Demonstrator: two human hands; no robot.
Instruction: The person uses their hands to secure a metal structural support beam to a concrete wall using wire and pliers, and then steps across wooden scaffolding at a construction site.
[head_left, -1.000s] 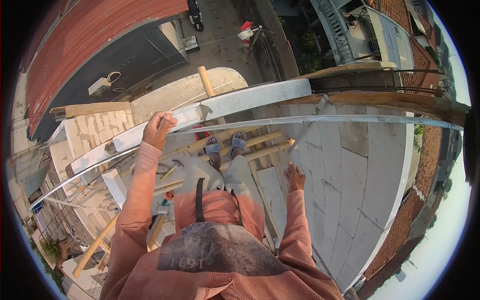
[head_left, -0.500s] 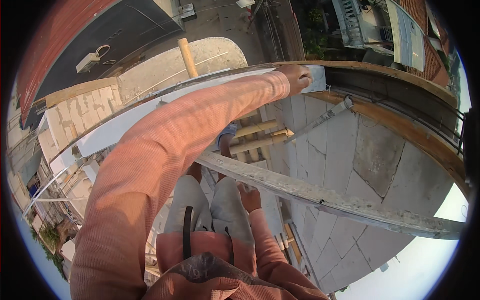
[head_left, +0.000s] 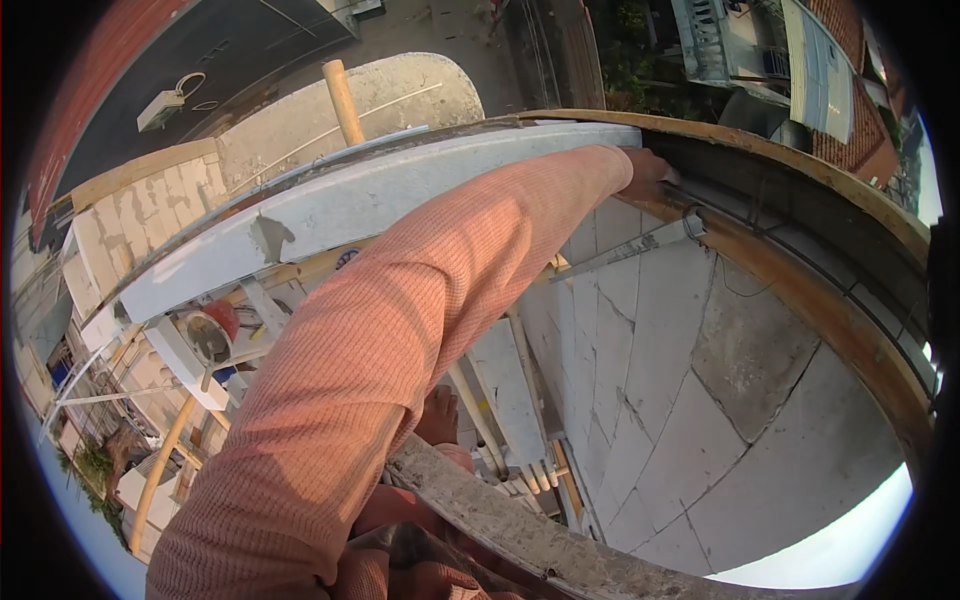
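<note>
White blocks (head_left: 430, 170) span the upper frame, left hand (head_left: 652, 175) at their right end, right hand (head_left: 440, 415) lower centre near a crusted bar (head_left: 545, 540); neither grip's state can be told.

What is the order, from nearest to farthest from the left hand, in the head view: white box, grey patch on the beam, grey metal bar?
1. Grey metal bar: below the left hand.
2. Grey patch: leftward, on the white beam.
3. White box: far left, on the dark wall.
</note>
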